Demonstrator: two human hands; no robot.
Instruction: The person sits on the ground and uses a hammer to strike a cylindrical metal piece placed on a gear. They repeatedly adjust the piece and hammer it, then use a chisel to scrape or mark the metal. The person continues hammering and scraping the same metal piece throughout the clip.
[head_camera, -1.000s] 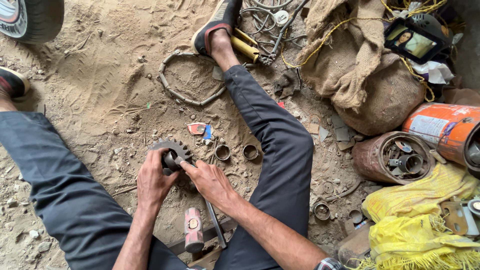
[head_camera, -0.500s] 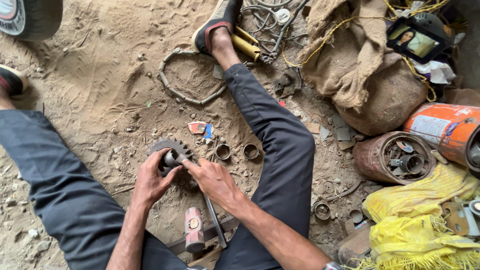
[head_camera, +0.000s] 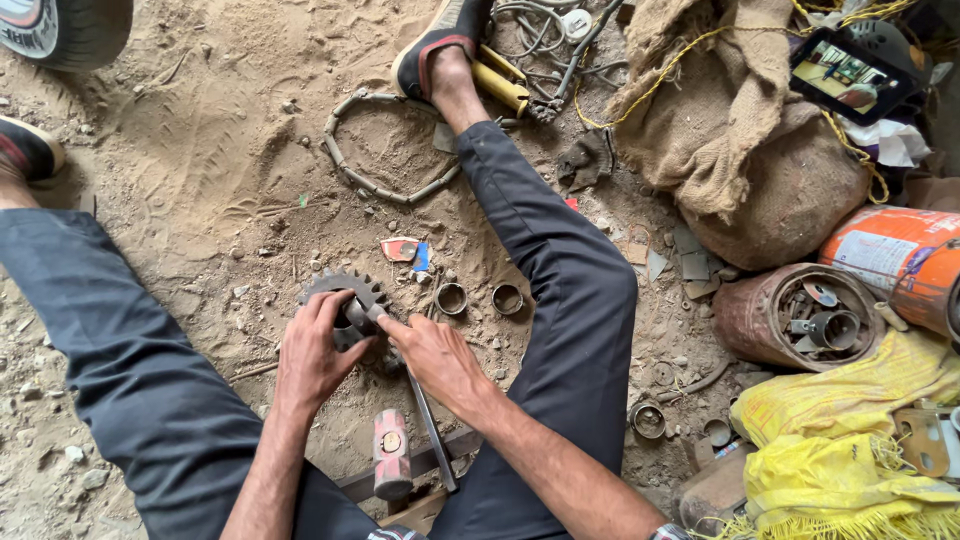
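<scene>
A dark toothed gear lies on the sandy ground between my legs, with a short metal shaft standing in its middle. My left hand curls over the gear's near side and grips the shaft. My right hand comes in from the right with its fingertips pinched on the shaft's end. A small hammer with a red head lies just below my hands. A long metal rod lies next to it, partly under my right wrist.
Two metal rings lie right of the gear. A loop of chain sits farther up by my foot. A rusty tin of parts, an orange canister, burlap sacks and yellow sacks crowd the right side. A tyre is at top left.
Both hands have stayed on the gear and shaft; the fingers have shifted slightly around the shaft. The view has drifted a little.
</scene>
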